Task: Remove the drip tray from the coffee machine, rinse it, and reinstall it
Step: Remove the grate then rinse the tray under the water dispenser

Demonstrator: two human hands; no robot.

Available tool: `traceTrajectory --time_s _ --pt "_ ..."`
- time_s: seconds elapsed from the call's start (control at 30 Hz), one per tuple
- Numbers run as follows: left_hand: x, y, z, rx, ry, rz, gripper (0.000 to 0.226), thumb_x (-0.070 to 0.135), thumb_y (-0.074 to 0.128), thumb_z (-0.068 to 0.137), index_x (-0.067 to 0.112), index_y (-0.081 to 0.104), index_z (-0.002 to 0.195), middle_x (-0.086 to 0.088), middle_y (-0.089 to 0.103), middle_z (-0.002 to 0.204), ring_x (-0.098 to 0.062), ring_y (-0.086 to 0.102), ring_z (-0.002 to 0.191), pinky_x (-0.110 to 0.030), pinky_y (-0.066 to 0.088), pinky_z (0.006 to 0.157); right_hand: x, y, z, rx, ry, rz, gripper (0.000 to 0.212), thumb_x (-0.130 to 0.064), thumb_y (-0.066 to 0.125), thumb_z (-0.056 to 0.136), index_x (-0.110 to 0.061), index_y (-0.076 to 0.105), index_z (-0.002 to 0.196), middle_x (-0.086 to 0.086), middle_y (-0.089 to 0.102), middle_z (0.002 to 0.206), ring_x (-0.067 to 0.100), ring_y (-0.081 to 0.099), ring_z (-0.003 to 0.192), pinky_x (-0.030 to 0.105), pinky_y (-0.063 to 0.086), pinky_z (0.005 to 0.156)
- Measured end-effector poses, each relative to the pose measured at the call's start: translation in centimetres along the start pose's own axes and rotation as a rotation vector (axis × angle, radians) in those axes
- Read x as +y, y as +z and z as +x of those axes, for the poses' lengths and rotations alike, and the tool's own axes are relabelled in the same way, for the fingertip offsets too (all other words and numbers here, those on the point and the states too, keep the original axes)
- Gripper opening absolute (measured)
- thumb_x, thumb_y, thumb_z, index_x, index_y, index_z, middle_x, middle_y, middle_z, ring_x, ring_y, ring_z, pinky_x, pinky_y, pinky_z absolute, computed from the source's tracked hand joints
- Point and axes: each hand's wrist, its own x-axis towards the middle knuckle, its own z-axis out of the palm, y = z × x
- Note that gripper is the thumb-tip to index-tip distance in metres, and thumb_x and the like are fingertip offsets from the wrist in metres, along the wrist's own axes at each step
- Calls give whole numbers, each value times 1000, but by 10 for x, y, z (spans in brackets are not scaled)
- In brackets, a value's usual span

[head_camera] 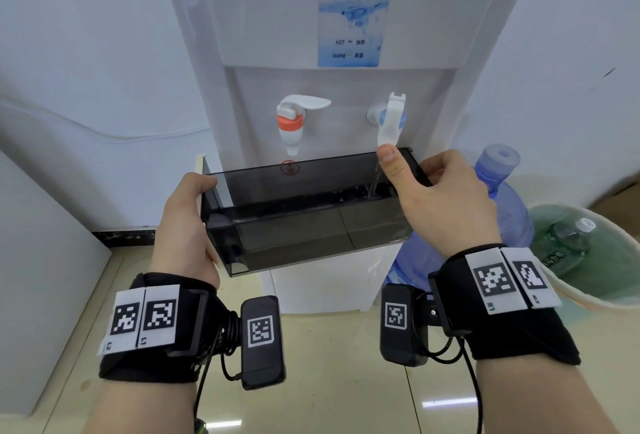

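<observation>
The white dispenser [346, 35] stands against the wall, a blue bottle [502, 212] just beside its right. The smoked drip tray [304, 225] is out of the machine, held level in the air beneath the taps. The left hand [187, 225] is closed on the tray's left end. The right hand [440, 205] supports the right end, its thumb [391, 163] pressing the blue tap lever [390, 122]; a thin stream falls into the tray's far right corner. Judged step: rinsing. Keep the tray level under the spout, limit the fill, and release the lever before tilting to swirl
</observation>
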Motion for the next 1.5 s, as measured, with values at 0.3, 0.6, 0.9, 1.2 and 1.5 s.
traceTrajectory --time_s 0.3,0.6,0.9,1.2,1.5 --pt "2 -3 -2 25 20 9 21 37 61 84 24 76 76 -1 77 77 -22 73 59 -32 58 49 -1 3 -1 -23 -11 1 78 -96 43 68 -26 53 100 -17 56 83 13 52 76 34 36 69" --pt "2 -1 -3 33 15 4 24 36 61 86 25 75 70 1 75 70 -19 70 53 -29 55 45 0 2 -1 -23 -13 9 76 -95 43 68 -26 52 98 -17 55 83 18 55 83 34 36 72" --pt "4 4 -1 33 27 -15 39 33 58 89 28 76 55 6 73 64 -16 68 49 -26 54 45 -3 3 3 -27 -15 16 79 -95 44 67 -25 54 101 -15 57 84 20 57 87 34 38 72" --pt "0 7 1 13 14 -14 26 35 60 85 24 77 69 1 76 72 -20 71 55 -30 56 47 1 -2 5 -2 -18 0 81 -97 42 66 -25 55 101 -15 58 85 20 57 86 34 37 71" --pt "-3 5 0 18 1 -12 26 37 61 83 25 77 67 1 76 73 -20 71 55 -30 56 47 2 -2 5 -8 -21 -21 81 -96 42 67 -25 54 103 -17 56 84 20 56 86 34 36 72"
